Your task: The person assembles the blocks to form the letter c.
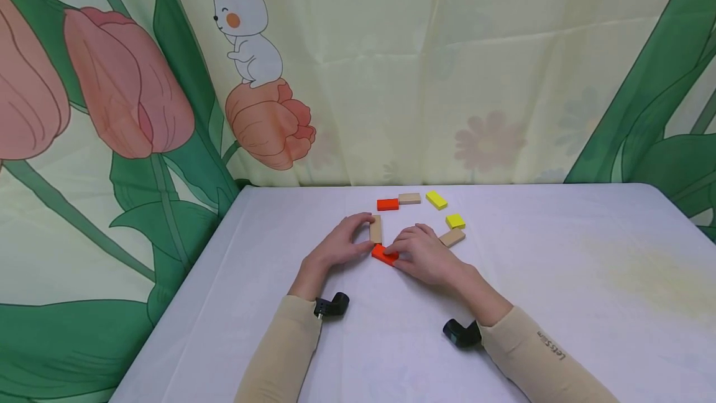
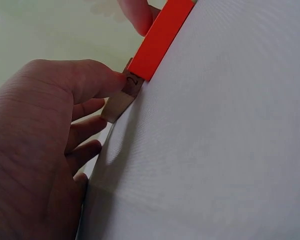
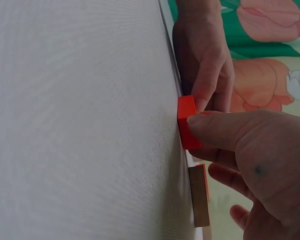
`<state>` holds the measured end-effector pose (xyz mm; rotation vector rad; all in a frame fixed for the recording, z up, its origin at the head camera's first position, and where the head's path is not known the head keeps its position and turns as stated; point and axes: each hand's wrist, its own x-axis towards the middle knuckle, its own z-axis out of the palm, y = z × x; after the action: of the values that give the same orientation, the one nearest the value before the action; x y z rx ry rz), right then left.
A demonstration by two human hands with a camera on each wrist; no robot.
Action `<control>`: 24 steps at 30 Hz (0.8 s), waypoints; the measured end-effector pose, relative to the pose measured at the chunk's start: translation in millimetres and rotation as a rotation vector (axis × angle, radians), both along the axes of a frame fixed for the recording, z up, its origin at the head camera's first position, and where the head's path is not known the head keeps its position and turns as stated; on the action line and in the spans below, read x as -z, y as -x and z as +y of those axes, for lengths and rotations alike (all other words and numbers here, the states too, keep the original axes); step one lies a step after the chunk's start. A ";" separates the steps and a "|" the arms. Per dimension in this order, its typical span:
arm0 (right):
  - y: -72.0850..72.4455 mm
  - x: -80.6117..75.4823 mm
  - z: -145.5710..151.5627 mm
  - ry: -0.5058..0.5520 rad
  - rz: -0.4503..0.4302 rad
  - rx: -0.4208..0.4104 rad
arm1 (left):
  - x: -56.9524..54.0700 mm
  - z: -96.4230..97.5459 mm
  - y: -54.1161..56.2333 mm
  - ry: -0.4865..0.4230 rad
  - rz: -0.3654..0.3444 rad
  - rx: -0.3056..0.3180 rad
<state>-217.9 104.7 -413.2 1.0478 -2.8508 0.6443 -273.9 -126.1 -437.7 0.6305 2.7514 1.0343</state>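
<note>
My left hand (image 1: 340, 244) holds a plain wooden block (image 1: 376, 229) lengthwise, its thumb at the near end and a fingertip at the far end. That block also shows in the left wrist view. Against its near end lies a red block (image 1: 383, 254), set at an angle. My right hand (image 1: 427, 257) pinches this red block between thumb and fingers. In the right wrist view, the right thumb presses on the side of the red block (image 3: 186, 132), while the left hand (image 3: 205, 60) is just behind it.
Beyond the hands lie another red block (image 1: 388, 204), a wooden block (image 1: 410, 198) and a yellow block (image 1: 436, 199). A second yellow block (image 1: 455, 221) and a wooden block (image 1: 452, 238) lie beside the right hand. A printed curtain (image 1: 391, 79) hangs behind the white-covered table (image 1: 559, 303).
</note>
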 end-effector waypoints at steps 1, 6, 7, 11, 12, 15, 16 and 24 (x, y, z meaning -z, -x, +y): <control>-0.2 0.1 0.2 0.001 0.000 0.002 | -0.1 0.0 0.1 -0.001 0.000 0.001; -0.4 1.5 0.0 0.005 -0.002 0.012 | 0.8 -0.3 1.3 -0.009 0.000 0.007; -0.4 1.7 -0.2 0.006 -0.002 0.015 | 1.0 -0.4 1.6 -0.012 0.000 0.006; -0.5 1.9 -0.8 0.009 -0.001 0.028 | 1.5 -0.3 2.6 -0.012 -0.002 0.001; -0.7 2.0 -0.9 0.010 -0.001 0.031 | 1.9 -0.2 2.9 -0.009 0.000 0.000; -1.1 2.0 -1.2 0.013 0.001 0.039 | 2.8 -0.1 3.5 -0.005 0.003 -0.002; -1.3 1.9 -1.3 0.015 0.002 0.040 | 3.0 -0.2 3.7 -0.004 0.005 -0.002; -0.8 2.2 -1.9 0.016 0.006 0.055 | 2.3 -0.5 4.1 0.000 0.005 0.007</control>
<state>-217.1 102.9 -415.4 0.9638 -2.8533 0.6579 -278.0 -126.6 -440.0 0.6428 2.7520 1.0320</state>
